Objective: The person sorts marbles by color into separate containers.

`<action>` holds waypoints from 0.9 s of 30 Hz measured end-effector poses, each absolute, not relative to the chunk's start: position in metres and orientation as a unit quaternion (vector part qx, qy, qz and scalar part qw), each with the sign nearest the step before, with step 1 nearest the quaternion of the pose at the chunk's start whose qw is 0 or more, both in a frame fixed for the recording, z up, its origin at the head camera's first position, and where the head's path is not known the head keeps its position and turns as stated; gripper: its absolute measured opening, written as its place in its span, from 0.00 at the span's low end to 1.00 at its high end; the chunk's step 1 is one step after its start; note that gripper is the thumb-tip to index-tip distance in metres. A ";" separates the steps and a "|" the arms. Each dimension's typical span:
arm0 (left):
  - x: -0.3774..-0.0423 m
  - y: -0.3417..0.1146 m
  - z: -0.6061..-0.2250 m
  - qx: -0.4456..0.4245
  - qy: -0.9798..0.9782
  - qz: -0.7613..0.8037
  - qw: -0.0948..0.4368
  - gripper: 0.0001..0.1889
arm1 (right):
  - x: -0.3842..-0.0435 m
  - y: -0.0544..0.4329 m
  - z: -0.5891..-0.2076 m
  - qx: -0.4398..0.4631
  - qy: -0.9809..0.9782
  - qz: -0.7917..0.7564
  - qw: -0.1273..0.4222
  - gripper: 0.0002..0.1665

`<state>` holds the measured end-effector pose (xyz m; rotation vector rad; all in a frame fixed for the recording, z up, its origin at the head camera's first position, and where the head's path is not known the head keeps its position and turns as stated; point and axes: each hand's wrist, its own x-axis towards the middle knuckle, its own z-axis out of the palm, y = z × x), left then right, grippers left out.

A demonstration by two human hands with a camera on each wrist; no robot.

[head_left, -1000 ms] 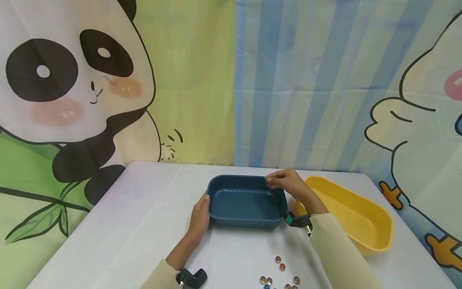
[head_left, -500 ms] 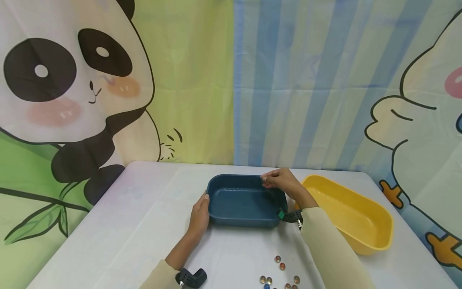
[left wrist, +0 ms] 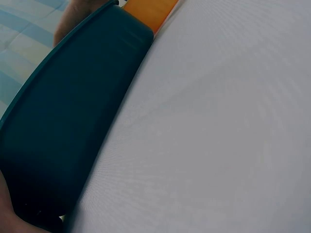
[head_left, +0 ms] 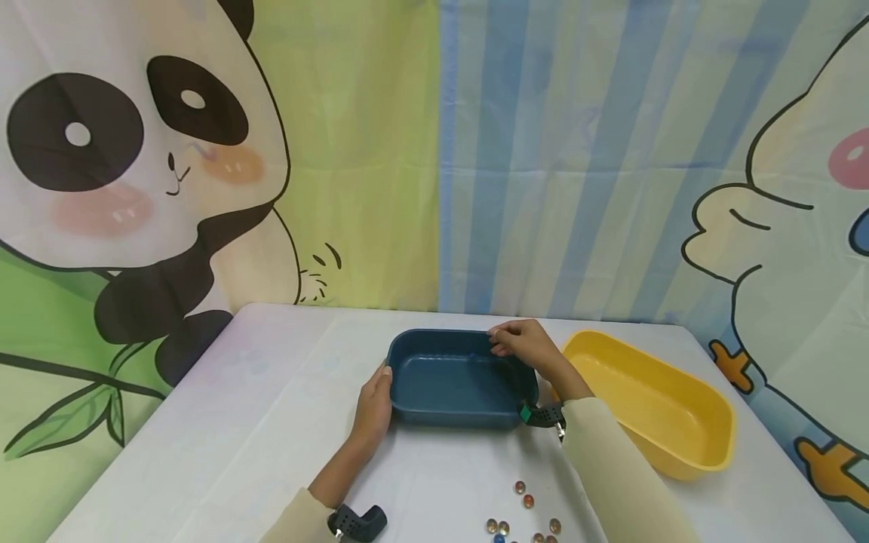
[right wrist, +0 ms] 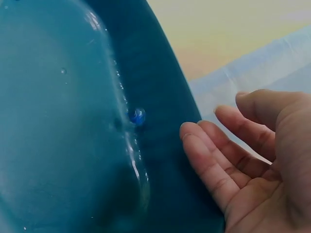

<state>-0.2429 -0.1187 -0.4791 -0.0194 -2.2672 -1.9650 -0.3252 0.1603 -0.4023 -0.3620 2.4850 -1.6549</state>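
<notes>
A dark blue rectangular basin (head_left: 448, 416) stands on the white table, seen from outside in the left wrist view. My left hand (head_left: 373, 403) grips its left end, thumb up by the rim; most of the fingers are hidden. My right hand (head_left: 526, 343) hovers at the far right corner of the rim. In the right wrist view its fingers (right wrist: 211, 170) are loosely bent, thumb apart, with nothing between them. A small blue glass marble (right wrist: 138, 117) shows inside the basin, against the foot of the inner wall.
A yellow basin (head_left: 679, 407) stands at the right, close to the blue one and under my right forearm. Several reddish-brown marbles (head_left: 528, 501) and a blue marble (head_left: 499, 538) lie near the front. A printed curtain (head_left: 529, 151) hangs behind the table.
My right hand has shifted slightly left over the rim. Its fingertips were pinched on something small; now they are apart, and a blue marble shows in the basin. The left hand keeps its place.
</notes>
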 end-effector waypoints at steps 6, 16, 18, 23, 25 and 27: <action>-0.243 -0.120 -0.481 -0.007 -0.752 -0.655 0.070 0.31 | -0.322 0.159 -0.404 -0.121 0.826 -0.547 0.054 0.20; -0.244 -0.119 -0.481 -0.004 -0.757 -0.649 0.071 0.30 | -0.307 0.152 -0.400 -0.164 0.824 -0.539 0.053 0.23; -0.244 -0.120 -0.481 -0.005 -0.758 -0.648 0.073 0.31 | -0.303 0.149 -0.396 -0.186 0.826 -0.531 0.048 0.21; -0.242 -0.119 -0.479 -0.003 -0.757 -0.650 0.075 0.31 | -0.285 0.145 -0.386 -0.247 0.830 -0.499 0.024 0.16; -0.242 -0.119 -0.479 -0.003 -0.757 -0.650 0.075 0.31 | -0.275 0.144 -0.382 -0.271 0.828 -0.490 0.022 0.15; -0.243 -0.118 -0.479 0.000 -0.756 -0.650 0.073 0.31 | -0.264 0.145 -0.380 -0.299 0.819 -0.489 0.032 0.15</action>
